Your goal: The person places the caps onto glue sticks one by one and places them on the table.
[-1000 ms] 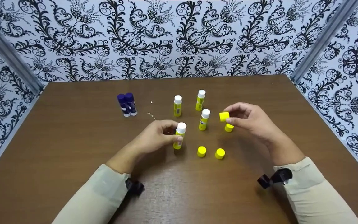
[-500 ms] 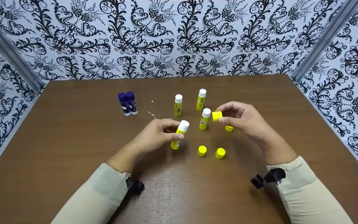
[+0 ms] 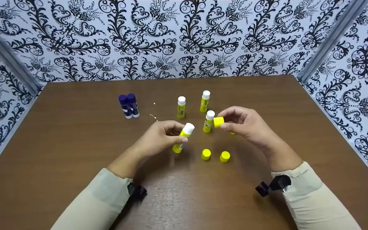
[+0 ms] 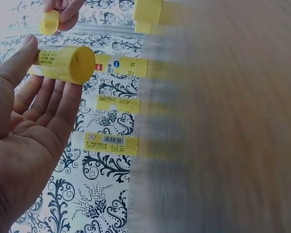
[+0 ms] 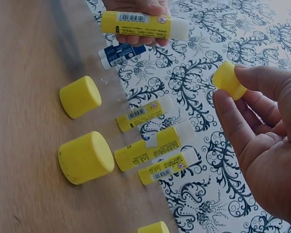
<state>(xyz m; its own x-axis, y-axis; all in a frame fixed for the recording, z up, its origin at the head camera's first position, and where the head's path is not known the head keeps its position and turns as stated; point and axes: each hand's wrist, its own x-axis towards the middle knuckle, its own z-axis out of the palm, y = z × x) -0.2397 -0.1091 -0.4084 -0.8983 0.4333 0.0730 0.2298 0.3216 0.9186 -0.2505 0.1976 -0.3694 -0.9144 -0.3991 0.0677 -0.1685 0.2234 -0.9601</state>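
My left hand [image 3: 162, 139] grips a yellow glue stick [image 3: 178, 147] with a white top. The stick leans, its white end up and to the right; its yellow base faces the camera in the left wrist view. Between thumb and fingers, my right hand [image 3: 249, 124] pinches a yellow cap [image 3: 218, 122], whose hollow side [image 4: 50, 23] shows in the left wrist view. A gap separates the held cap from the held stick. Behind the hands stand three similar glue sticks, one at the left [image 3: 181, 108], one farther back [image 3: 204, 102] and one beside the held cap [image 3: 207, 124].
Two yellow caps, one at left [image 3: 206, 154] and one at right [image 3: 225, 156], sit on the brown table [image 3: 184, 198] in front. Another cap [image 5: 154, 227] is mostly hidden by my right hand in the head view. Two purple glue sticks [image 3: 128, 106] stand together at the back left, near white crumbs.
My right hand has brought the yellow cap leftward, nearer the held glue stick, and now covers most of a cap on the table. My left hand has tilted its stick from nearly upright.
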